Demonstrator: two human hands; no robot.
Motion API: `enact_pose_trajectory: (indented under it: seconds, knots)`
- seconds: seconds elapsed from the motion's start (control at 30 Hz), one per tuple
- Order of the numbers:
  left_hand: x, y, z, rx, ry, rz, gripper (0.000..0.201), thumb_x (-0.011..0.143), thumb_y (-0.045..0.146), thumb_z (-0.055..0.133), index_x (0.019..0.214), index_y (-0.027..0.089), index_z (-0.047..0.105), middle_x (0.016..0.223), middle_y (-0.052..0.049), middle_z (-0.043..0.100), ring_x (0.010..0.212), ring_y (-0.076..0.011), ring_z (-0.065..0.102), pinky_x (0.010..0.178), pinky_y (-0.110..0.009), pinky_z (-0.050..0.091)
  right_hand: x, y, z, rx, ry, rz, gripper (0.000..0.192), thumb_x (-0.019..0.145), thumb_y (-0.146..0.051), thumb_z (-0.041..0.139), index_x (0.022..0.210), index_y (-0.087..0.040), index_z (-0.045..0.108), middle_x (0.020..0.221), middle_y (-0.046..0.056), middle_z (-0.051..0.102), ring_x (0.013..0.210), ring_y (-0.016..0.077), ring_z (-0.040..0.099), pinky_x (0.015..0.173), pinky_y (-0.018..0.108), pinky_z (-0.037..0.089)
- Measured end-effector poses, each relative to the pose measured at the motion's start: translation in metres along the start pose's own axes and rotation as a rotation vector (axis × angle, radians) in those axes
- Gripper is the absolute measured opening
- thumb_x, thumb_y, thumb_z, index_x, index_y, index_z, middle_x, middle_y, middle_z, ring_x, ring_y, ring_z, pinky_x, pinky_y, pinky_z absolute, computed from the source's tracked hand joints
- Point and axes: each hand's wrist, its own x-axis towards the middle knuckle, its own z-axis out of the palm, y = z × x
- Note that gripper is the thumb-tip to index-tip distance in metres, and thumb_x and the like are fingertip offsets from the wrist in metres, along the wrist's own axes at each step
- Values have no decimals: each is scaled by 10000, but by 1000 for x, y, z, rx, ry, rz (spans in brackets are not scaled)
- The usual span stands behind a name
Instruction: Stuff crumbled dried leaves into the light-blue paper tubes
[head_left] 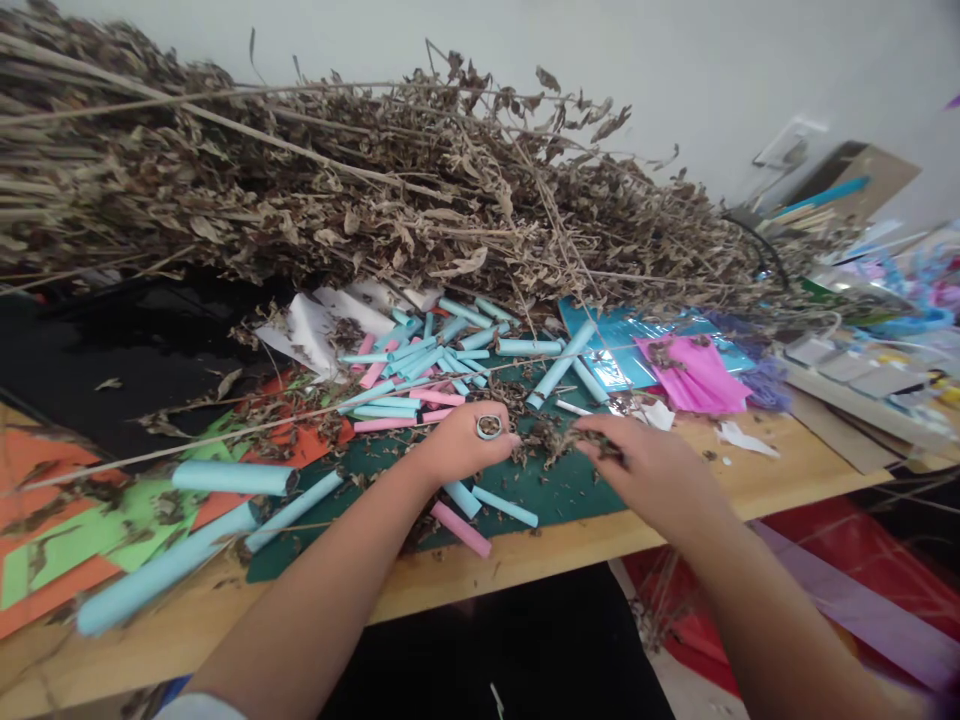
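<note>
Bare forearms (337,590) are spanning the lower part of the frame, ending in two hands near its centre. Left of the other, the left hand (457,440) is holding a blue tube (490,436) in a curled grip, the rim facing the camera with leaf bits showing inside. Right of centre, the right hand (660,475) is pinching a dried leaf clump (611,450), its grip narrowed to the fingertips. Loose crumbs (551,440) are lying between them, over the dark green mat (574,505). If the left grip is squeezing too hard, the tube wall could be buckling; if too slack, the tube could be tipping out its contents. Brittle leaf could be scattering past the rim, the mouth being narrow for so coarse a pinch. Below centre, a pink tube (461,529) is lying near the front edge of the bench (757,465), where a brushing wrist could be rolling it off. Across the left, a long stem (187,445) is slanting over the materials and could be snagging the left arm.
</note>
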Motion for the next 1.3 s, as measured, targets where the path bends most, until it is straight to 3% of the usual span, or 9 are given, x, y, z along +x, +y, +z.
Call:
enact_pose_trajectory:
  seconds: [0.1, 0.2, 0.3, 0.4, 0.53, 0.67, 0.83, 1.07, 1.3]
  knots:
    - [0, 1, 0, 4, 3, 15, 156, 656, 217, 486, 543, 149, 402, 524, 54, 374, 511, -66, 363, 500, -183, 302, 4, 1, -5, 55, -57, 30, 193, 743, -339, 452, 819, -218, 582, 694, 22, 628, 606, 169, 564, 514, 248, 386]
    - [0, 2, 0, 14, 26, 24, 157, 656, 213, 487, 542, 149, 400, 523, 55, 367, 513, -65, 363, 503, -184, 303, 12, 7, 9, 7, -136, 30, 173, 743, -296, 444, 735, -189, 580, 611, 29, 599, 568, 172, 542, 501, 256, 369]
    - [0, 3, 0, 12, 18, 41, 158, 656, 211, 487, 539, 148, 401, 526, 55, 375, 509, -61, 359, 503, -182, 303, 16, 3, 18, 249, -25, 26, 167, 740, -299, 457, 804, -192, 568, 683, 17, 602, 598, 147, 536, 537, 251, 396]
    - [1, 2, 1, 12, 15, 53, 158, 643, 193, 487, 529, 147, 389, 523, 55, 374, 506, -59, 353, 492, -178, 297, 17, -14, 12, 530, 117, -20, 153, 719, -285, 487, 795, -186, 575, 758, 24, 585, 665, 141, 533, 579, 254, 420]
    - [2, 1, 3, -17, 1, 37, 144, 624, 170, 469, 525, 148, 367, 515, 58, 335, 492, -57, 322, 466, -179, 290, 23, -43, -1, 654, 83, -165, 111, 713, -224, 498, 770, -195, 589, 790, 21, 573, 730, 139, 530, 611, 252, 422]
    - [2, -1, 4, -79, 6, 39, 59, 618, 166, 453, 589, 139, 409, 559, 44, 387, 517, -63, 350, 486, -184, 320, 33, -59, -5, 646, 43, -205, 116, 701, -176, 504, 796, -199, 567, 775, 6, 579, 680, 122, 525, 596, 240, 418]
    - [1, -1, 4, -137, -20, 47, 60, 605, 146, 443, 589, 143, 385, 562, 44, 377, 525, -65, 351, 486, -181, 323, 37, -61, -4, 530, 77, -243, 61, 692, -183, 517, 752, -188, 509, 709, -3, 549, 601, 109, 495, 550, 223, 406]
    - [1, -4, 2, -181, -61, 142, 65, 576, 122, 419, 563, 151, 363, 558, 48, 346, 545, -74, 343, 515, -192, 320, 33, -55, -2, 361, 117, -476, 56, 719, -182, 506, 737, -179, 560, 809, 45, 568, 812, 164, 516, 736, 291, 406]
    - [1, -4, 2, -187, -59, 142, 105, 577, 113, 418, 536, 155, 331, 527, 58, 314, 500, -61, 306, 464, -184, 280, 34, -57, -7, 439, -12, -350, 50, 701, -185, 527, 670, -178, 565, 770, 17, 523, 706, 119, 513, 652, 241, 407]
